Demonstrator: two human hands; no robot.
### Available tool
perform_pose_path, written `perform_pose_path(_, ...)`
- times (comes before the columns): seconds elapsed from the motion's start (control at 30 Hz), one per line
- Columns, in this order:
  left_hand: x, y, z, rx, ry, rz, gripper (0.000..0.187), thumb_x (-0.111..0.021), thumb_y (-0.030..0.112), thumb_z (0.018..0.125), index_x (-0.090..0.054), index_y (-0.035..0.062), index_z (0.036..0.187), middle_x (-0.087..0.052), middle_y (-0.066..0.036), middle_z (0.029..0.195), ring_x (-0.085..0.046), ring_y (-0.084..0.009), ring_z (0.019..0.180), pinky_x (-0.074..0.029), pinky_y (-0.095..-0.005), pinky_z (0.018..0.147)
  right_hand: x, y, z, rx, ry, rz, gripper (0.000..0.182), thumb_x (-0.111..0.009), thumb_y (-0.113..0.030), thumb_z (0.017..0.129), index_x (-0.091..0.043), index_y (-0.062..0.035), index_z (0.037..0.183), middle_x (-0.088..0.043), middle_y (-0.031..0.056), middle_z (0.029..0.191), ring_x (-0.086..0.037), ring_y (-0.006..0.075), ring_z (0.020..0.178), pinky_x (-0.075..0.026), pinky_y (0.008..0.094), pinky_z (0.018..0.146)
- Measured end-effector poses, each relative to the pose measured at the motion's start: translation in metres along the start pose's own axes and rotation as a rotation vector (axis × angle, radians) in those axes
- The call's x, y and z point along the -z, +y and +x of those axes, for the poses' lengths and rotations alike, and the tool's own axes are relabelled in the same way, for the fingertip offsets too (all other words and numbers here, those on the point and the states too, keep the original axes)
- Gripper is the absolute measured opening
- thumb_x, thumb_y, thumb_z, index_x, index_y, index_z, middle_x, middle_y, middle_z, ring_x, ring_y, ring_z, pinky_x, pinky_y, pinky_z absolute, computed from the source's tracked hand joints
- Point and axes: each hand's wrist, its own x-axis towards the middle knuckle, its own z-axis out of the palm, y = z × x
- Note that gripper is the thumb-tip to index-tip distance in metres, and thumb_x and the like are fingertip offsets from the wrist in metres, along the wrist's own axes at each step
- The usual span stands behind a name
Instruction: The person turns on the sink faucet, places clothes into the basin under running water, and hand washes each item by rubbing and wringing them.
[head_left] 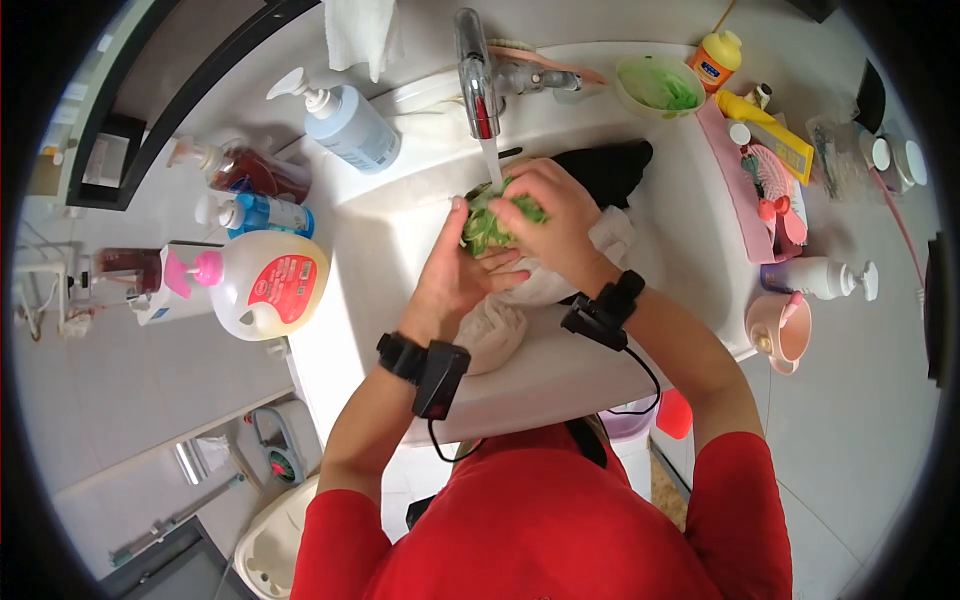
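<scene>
Under the running tap (478,100), a crumpled green patterned bundle (487,230), which looks like cloth, is held between both hands. My left hand (455,275) cups it from the left and below, thumb up and fingers curled under it. From the right, my right hand (555,215) presses its fingers and thumb over the top of the bundle. The stream of water falls onto it. Below the hands, white cloth (492,338) lies bunched in the sink (375,240). A black cloth (608,172) rests behind my right hand.
On the left stand a blue-grey pump bottle (352,130), a blue bottle (268,215) and a large detergent jug (275,285). A bowl with green stuff (660,87) sits at the back right rim. A pink tray (735,185) and a pink cup (780,332) line the right side.
</scene>
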Motion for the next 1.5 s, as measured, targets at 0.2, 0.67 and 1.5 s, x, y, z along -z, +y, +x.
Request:
perform_pose_path(0.2,0.013,-0.006,0.039,-0.313,0.079,-0.066,0.029,-0.057,0.03,0.084,-0.053,0.0071,0.102,-0.058,-0.009,0.103,-0.058,-0.0221,0.091,-0.049,-0.0352,0.08,-0.003,-0.018,-0.003,-0.22,0.063,0.239,0.018,-0.066,-0.008,0.069,-0.059,-0.0024,0.085,-0.058,0.0081,0.087,-0.056,0.0204,0.083,-0.045,0.0295,0.075)
perform_pose_path(0.67,-0.056,-0.007,-0.036,-1.173,0.26,0.798,0.023,-0.066,-0.004,0.066,-0.057,0.001,0.086,-0.053,-0.014,0.108,-0.055,-0.0244,0.097,-0.045,-0.0327,0.083,-0.009,-0.005,-0.034,-0.842,0.178,0.969,0.029,-0.065,-0.005,0.07,-0.054,0.0004,0.095,-0.056,0.0098,0.094,-0.054,0.0209,0.091,-0.043,0.0294,0.08)
perform_pose_path(1.5,-0.043,-0.064,-0.046,-1.48,-0.86,1.584,0.013,-0.057,0.019,0.054,-0.049,0.0096,0.059,-0.048,-0.002,0.076,-0.05,-0.0255,0.082,-0.045,-0.0376,0.077,0.036,-0.029,-0.035,-0.82,-0.996,0.373,0.028,-0.063,-0.022,0.08,-0.061,0.0025,0.067,-0.056,0.0035,0.059,-0.047,0.0082,0.056,-0.039,0.0253,0.053)
